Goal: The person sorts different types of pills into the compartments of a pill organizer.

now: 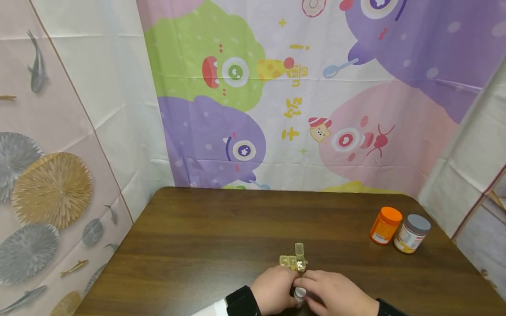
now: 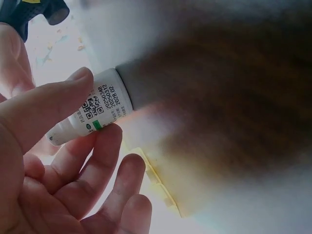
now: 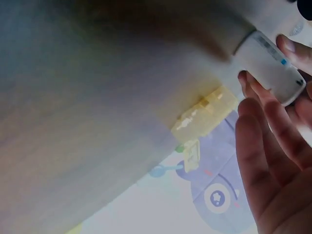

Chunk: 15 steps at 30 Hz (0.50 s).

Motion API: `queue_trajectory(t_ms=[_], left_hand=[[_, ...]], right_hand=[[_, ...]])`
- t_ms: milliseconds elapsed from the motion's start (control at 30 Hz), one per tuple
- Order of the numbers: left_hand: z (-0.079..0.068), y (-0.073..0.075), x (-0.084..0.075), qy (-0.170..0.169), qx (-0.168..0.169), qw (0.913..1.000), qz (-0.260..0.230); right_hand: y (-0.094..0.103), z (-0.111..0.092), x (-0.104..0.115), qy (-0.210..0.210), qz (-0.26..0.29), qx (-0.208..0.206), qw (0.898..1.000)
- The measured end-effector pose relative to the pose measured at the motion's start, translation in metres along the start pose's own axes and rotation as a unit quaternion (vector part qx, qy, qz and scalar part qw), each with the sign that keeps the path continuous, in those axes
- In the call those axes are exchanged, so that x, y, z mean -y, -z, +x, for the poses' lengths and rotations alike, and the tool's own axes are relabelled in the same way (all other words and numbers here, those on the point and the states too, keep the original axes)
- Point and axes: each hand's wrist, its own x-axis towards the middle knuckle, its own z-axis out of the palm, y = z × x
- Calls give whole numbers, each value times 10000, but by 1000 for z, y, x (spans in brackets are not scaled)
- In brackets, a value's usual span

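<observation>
A small white bottle (image 2: 100, 105) with a printed label is pinched between the thumb and fingers of my left hand (image 1: 274, 289). My right hand (image 1: 334, 292) holds the same bottle from the other side, its fingers along the far side of it. From above, mostly its white top (image 1: 300, 292) shows between the hands; the fingers cover the rest. Just beyond them sits a see-through yellow pill box (image 1: 292, 262) with several compartments. One lid (image 1: 299, 249) stands raised, and small white bits show in the compartment below it.
At the right end of the brown table (image 1: 205, 237) stand an orange bottle (image 1: 382, 228) with an orange cap and a white jar (image 1: 411, 237) with a grey lid. Behind the table hangs a cloth (image 1: 284, 166) printed with cartoon monsters.
</observation>
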Motion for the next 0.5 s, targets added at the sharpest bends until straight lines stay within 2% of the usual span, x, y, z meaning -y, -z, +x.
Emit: queue_trajectory(t_ms=[133,367,500], left_hand=[[1,0,-1,34,95,9999,-5],[1,-1,-1,30,-15,10000,42],[1,-2,0,-53,-123,9999,25]], right_hand=[[2,0,-2,363,-179,27,9992],[-1,0,1,88,24,-108,9999],[-5,1,2,-121,-74,-246,9996]])
